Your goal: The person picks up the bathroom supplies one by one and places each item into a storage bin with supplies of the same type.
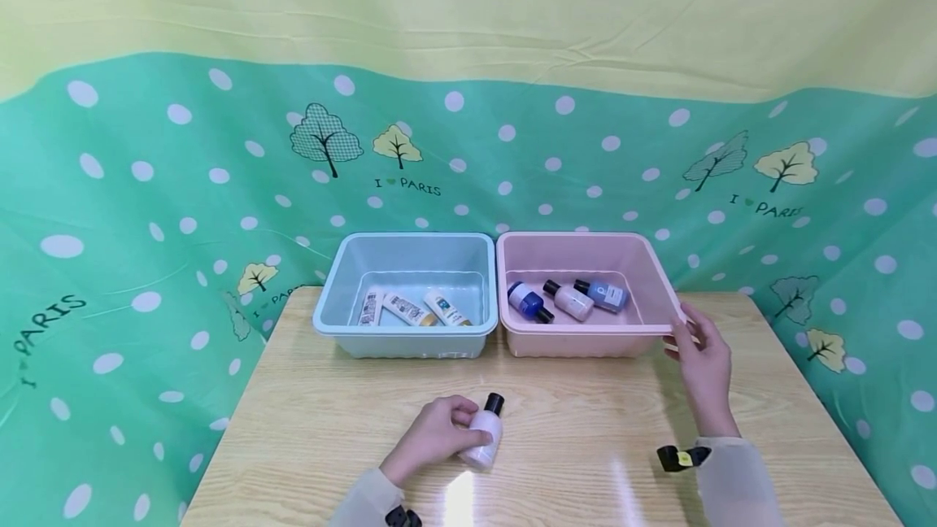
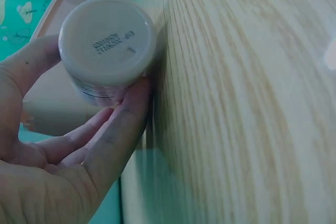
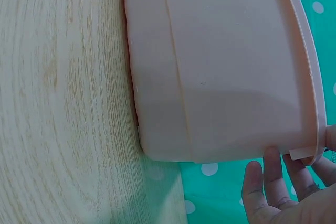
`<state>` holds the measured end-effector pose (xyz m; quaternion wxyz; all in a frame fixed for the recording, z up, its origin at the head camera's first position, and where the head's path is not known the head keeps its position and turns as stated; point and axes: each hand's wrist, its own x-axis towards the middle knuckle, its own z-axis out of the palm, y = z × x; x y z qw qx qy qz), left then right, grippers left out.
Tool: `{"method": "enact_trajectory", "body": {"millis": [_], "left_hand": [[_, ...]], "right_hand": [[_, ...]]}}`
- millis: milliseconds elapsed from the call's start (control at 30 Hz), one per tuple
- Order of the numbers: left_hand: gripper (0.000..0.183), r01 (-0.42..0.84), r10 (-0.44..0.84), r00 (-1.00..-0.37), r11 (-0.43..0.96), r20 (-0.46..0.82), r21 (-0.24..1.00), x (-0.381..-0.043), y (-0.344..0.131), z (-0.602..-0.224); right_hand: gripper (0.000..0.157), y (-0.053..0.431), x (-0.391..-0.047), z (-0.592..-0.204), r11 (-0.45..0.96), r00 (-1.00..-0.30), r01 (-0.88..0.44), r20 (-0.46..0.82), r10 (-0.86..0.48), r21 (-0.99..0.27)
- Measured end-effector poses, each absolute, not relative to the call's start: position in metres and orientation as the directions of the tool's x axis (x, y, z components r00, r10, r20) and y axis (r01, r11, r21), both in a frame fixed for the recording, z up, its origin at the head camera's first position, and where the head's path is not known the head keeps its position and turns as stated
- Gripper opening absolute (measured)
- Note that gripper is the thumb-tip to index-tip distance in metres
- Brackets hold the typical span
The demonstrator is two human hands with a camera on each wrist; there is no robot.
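My left hand (image 1: 437,436) grips a pale pinkish-white bottle (image 1: 486,427) with a black cap, thumb on one side and fingers on the other. Its cap points away from me, toward the bins. Seen from the left wrist, the round bottle base (image 2: 107,40) with printed digits faces the camera, close beside the wooden tabletop. My right hand (image 1: 706,360) holds the front right corner of the pink bin (image 1: 578,346), with the thumb at the rim (image 3: 310,66) and the fingers below it. Inside that bin lie a dark blue bottle (image 1: 525,299), a pink bottle (image 1: 573,303) and a light blue bottle (image 1: 607,296).
Left of the pink bin, right up against it, stands a light blue bin (image 1: 410,346) with three white tubes (image 1: 407,309) in it. Both bins sit toward the back of the wooden table (image 1: 307,429). A green and yellow printed cloth (image 1: 183,210) hangs behind and at the sides.
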<state>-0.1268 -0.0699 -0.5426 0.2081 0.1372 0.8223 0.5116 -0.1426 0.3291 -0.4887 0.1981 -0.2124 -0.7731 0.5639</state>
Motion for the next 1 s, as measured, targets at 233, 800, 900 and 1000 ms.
{"method": "enact_trajectory", "body": {"millis": [233, 800, 900, 1000], "left_hand": [[0.052, -0.094, 0.441, -0.869, 0.301, -0.226, 0.949, -0.131, -0.07, -0.545], [0.048, -0.213, 0.48, -0.848, 0.081, -0.225, 0.974, -0.137, -0.065, -0.506], [0.048, -0.188, 0.488, -0.848, 0.091, -0.208, 0.978, -0.139, -0.063, -0.496], [0.048, -0.147, 0.505, -0.845, 0.093, -0.174, 0.985, -0.143, -0.061, -0.486]], "right_hand": [[0.045, 0.329, -0.143, -0.49, 0.27, -0.829, 0.106, 0.065, 0.556, -0.957], [0.044, 0.329, -0.141, -0.49, 0.276, -0.835, 0.105, 0.066, 0.547, -0.955], [0.044, 0.329, -0.141, -0.49, 0.288, -0.834, 0.103, 0.075, 0.547, -0.952], [0.044, 0.329, -0.142, -0.491, 0.296, -0.834, 0.104, 0.079, 0.547, -0.95]]}}
